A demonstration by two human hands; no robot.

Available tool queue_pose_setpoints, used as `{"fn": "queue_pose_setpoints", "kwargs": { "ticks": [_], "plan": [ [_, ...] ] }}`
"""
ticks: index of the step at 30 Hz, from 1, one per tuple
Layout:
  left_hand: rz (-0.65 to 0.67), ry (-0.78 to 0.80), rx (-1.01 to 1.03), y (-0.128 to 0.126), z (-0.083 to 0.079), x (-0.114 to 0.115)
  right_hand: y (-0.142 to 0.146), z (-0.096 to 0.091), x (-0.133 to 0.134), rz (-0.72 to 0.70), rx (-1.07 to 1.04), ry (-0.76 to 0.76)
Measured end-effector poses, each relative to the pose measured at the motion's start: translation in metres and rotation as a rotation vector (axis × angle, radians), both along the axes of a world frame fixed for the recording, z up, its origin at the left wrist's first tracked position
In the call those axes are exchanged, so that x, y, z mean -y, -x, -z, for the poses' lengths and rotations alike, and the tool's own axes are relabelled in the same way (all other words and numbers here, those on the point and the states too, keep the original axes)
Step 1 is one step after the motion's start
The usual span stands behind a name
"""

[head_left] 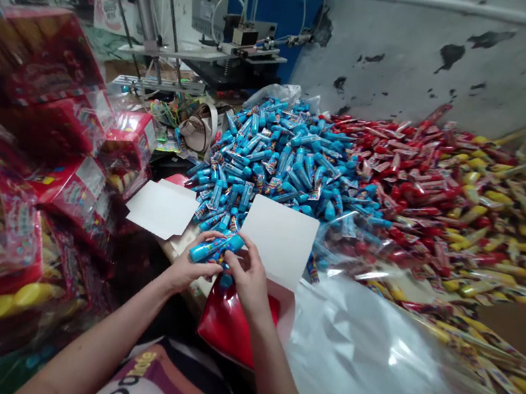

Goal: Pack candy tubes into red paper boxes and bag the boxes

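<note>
Both hands meet over a red display box (235, 317) whose white flaps stand open. My left hand (193, 266) is closed around some blue capped tubes (208, 250) with colourful labels. My right hand (250, 275) has its fingers curled on the same bunch from the other side, and how many tubes each hand grips is hard to make out. The box's white lid flap (281, 237) rises behind my right hand. Just beyond the hands lies a large heap of matching blue tubes (275, 152).
Wrapped red boxes (34, 206) are stacked at the left. Red tubes (412, 175) and yellow ones (519, 199) pile up to the right. Clear plastic sheeting (368, 349) covers the right front. A machine (238, 45) with hoses stands behind; a white card flap (163, 207) lies left of my hands.
</note>
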State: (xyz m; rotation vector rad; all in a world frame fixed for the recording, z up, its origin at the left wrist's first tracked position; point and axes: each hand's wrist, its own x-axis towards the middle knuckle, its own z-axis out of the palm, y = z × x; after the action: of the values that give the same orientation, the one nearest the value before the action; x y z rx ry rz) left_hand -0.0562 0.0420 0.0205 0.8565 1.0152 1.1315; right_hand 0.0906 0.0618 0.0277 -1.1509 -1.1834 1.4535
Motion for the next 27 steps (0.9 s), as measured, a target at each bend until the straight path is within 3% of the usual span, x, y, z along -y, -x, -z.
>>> {"fn": "queue_pose_setpoints", "kwargs": {
  "ticks": [2,5,9,13,17,23,27],
  "plan": [
    [-0.016,0.051,0.076,-0.003,-0.002,0.003,-0.002,0.003,0.002,0.045,-0.074,0.022],
    [-0.086,0.125,0.135,-0.003,-0.001,0.004,-0.023,0.013,0.016,0.247,-0.064,0.001],
    [-0.201,0.155,0.116,0.007,0.003,0.002,-0.056,0.034,0.054,0.435,0.217,-0.104],
    [-0.221,0.182,0.094,0.016,0.011,0.002,-0.058,0.053,0.098,0.298,0.547,-0.225],
    [-0.196,0.189,0.084,0.011,0.018,0.01,-0.037,0.062,0.122,0.149,0.642,-0.325],
    [-0.216,0.219,0.099,-0.009,0.041,0.022,-0.026,0.069,0.118,0.169,0.715,-0.631],
    [-0.255,0.207,0.136,-0.026,0.057,0.016,-0.025,0.075,0.107,0.197,0.769,-0.703]
  ]
}}
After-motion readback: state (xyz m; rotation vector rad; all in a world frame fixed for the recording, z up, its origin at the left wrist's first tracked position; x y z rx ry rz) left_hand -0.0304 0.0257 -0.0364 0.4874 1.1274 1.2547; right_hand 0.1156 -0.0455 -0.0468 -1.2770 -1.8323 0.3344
